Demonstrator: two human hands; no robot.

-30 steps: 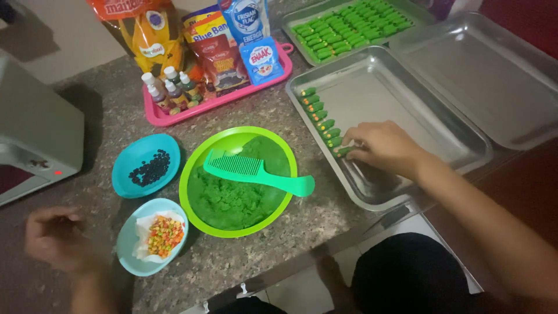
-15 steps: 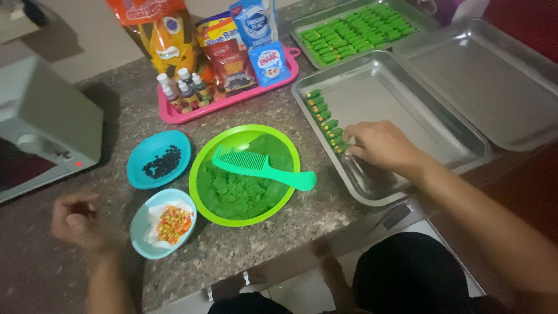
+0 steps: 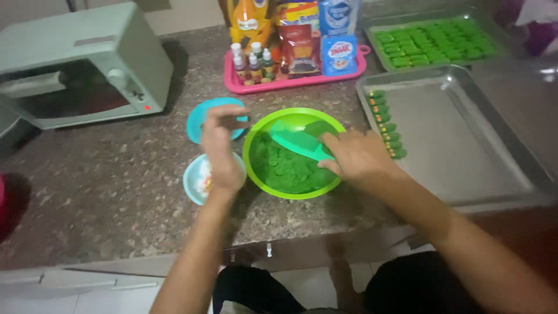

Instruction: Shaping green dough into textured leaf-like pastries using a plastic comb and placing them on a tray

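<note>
Right hand (image 3: 354,156): rests on the near rim of the green bowl (image 3: 256,171), fingers curled over the handle end of the green comb (image 3: 299,144); whether they actually grip it I cannot tell.
Left hand (image 3: 220,152): raised above the two small blue dishes, fingers loosely bent and blurred – holding nothing that I can see.
Dough (image 3: 288,168): green, lying in the bowl under the comb.
Dishes: upper one (image 3: 197,121) and lower one (image 3: 195,180) just left of the bowl, partly hidden by the left hand.
Tray (image 3: 465,145): right of the bowl; a short row of green pieces (image 3: 386,125) along its left edge.
Tabletop (image 3: 116,174): speckled stone; bowl near its front edge.
Risk: pressing on the near rim could tip the bowl toward the edge – dough spills; the left hand could knock the lower dish.
</note>
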